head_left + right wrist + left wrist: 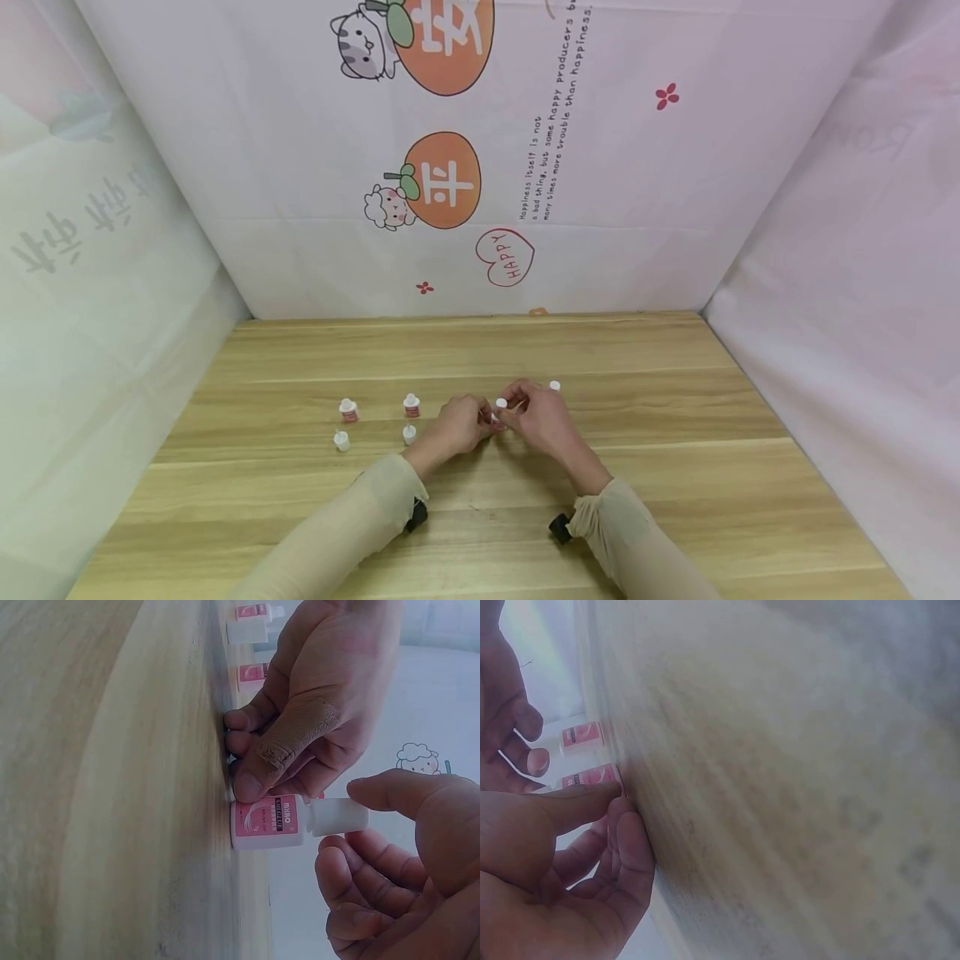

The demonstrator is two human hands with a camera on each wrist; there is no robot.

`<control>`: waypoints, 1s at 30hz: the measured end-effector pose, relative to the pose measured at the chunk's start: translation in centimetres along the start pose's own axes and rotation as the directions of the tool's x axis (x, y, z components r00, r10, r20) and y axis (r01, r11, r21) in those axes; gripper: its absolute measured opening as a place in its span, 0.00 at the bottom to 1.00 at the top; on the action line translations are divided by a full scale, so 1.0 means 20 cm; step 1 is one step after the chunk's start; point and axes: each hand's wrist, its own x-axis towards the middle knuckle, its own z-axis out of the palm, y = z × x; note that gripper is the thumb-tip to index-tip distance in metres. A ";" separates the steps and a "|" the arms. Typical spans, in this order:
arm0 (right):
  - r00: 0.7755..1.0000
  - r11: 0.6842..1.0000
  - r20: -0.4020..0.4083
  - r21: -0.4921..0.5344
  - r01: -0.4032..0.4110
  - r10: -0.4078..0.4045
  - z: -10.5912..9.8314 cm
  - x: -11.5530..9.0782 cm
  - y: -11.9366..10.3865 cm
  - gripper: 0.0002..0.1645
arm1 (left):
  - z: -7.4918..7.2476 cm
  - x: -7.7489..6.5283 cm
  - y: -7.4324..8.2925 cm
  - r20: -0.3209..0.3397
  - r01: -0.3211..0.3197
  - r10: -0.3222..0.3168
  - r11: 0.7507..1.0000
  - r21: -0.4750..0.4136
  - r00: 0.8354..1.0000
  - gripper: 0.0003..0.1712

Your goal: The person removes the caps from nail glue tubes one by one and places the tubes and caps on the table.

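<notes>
A small nail glue bottle (pixel 268 823) with a pink label and white cap (pixel 339 817) stands upright on the wooden table. My left hand (pixel 459 423) pinches its lower body between thumb and fingers, low against the tabletop. At the cap is my right hand (pixel 542 418), with its thumb on one side and fingers on the other. Just beyond the right hand, another bottle's white cap (pixel 555 386) shows in the head view. That second bottle (pixel 581 735) appears behind the held one in the left wrist view.
On the left, two uncapped bottles, one farther left (pixel 348 410) and one nearer (pixel 412 406), stand upright. A removed white cap lies in front of each, the left cap (pixel 342 440) and the right cap (pixel 408 434). Printed white cloth (pixel 600 250) walls the table (pixel 480 542).
</notes>
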 end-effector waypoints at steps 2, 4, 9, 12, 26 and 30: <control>1.000 1.000 -0.003 -0.002 0.003 -0.003 0.00 0.00 0.00 0.07 | 0.00 0.00 0.00 -0.003 -0.004 0.004 1.000 0.003 1.000 0.06; 1.000 1.000 -0.004 -0.009 0.010 -0.010 0.00 0.00 0.00 0.07 | 0.00 0.00 0.00 -0.006 -0.004 0.004 1.000 0.006 1.000 0.07; 1.000 1.000 -0.007 -0.013 0.011 -0.011 0.00 0.00 0.00 0.07 | 0.00 0.00 0.00 -0.008 -0.004 0.004 1.000 0.004 1.000 0.06; 1.000 1.000 -0.008 -0.011 0.007 -0.007 0.00 0.00 0.00 0.08 | 0.00 0.00 0.00 -0.008 -0.003 0.003 1.000 0.001 1.000 0.06; 1.000 1.000 -0.001 -0.010 0.004 -0.004 0.00 0.00 0.00 0.08 | 0.00 0.00 0.00 -0.006 0.008 -0.008 1.000 -0.004 1.000 0.06; 1.000 1.000 -0.011 -0.004 0.002 -0.002 0.00 0.00 0.00 0.08 | 0.01 0.00 0.00 0.001 0.016 -0.016 1.000 -0.016 1.000 0.06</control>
